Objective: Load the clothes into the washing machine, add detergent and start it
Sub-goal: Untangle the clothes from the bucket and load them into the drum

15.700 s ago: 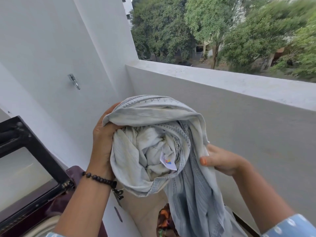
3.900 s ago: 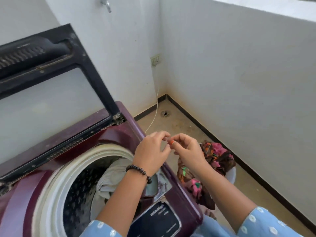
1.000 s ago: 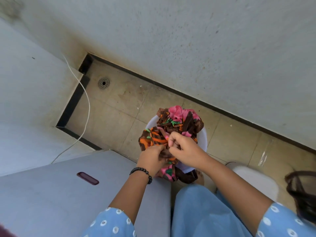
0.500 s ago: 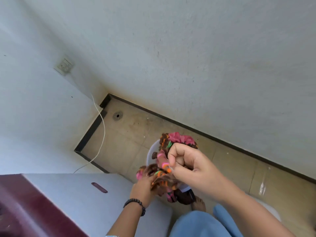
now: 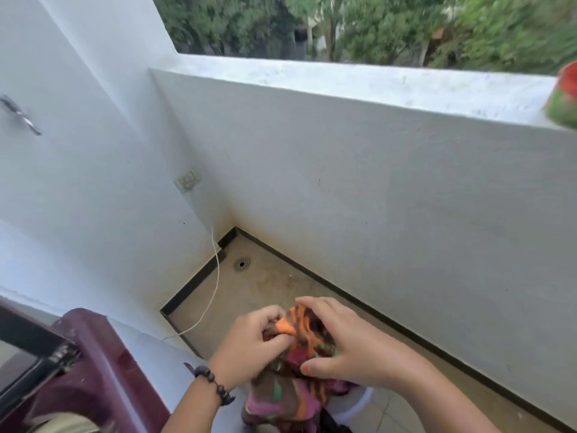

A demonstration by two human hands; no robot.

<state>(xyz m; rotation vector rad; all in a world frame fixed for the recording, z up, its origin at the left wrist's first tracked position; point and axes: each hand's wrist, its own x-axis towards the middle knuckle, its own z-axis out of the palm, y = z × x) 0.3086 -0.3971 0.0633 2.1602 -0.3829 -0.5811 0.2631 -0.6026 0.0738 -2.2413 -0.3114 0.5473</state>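
From my feed, the biggest thing ahead is the white parapet wall [image 5: 390, 189], running across the view with blurred green trees [image 5: 390, 26] beyond its top ledge; a red-and-green object [image 5: 564, 98] sits at the ledge's far right, too blurred for me to identify. To the left stands the side wall [image 5: 78, 167], carrying a metal tap [image 5: 20, 115] and a socket [image 5: 187, 181], from which a white cord [image 5: 215, 276] trails down to the beige tiled floor [image 5: 265, 292], near a round drain [image 5: 242, 264]. In the lower left corner I see the maroon washing machine [image 5: 103, 370] with its dark-framed lid [image 5: 28, 354] raised. Low in the middle, the multicoloured garment [image 5: 290, 398] hangs lifted above a white tub [image 5: 359, 404] on the floor, just right of the machine. My left hand [image 5: 249, 345], a dark bead bracelet [image 5: 214, 384] on its wrist, has its fingers curled, pinching the top of the cloth. My right hand [image 5: 349, 345] wraps over the bunched fabric from the other side, fingers bent around it and thumb pressing beneath.
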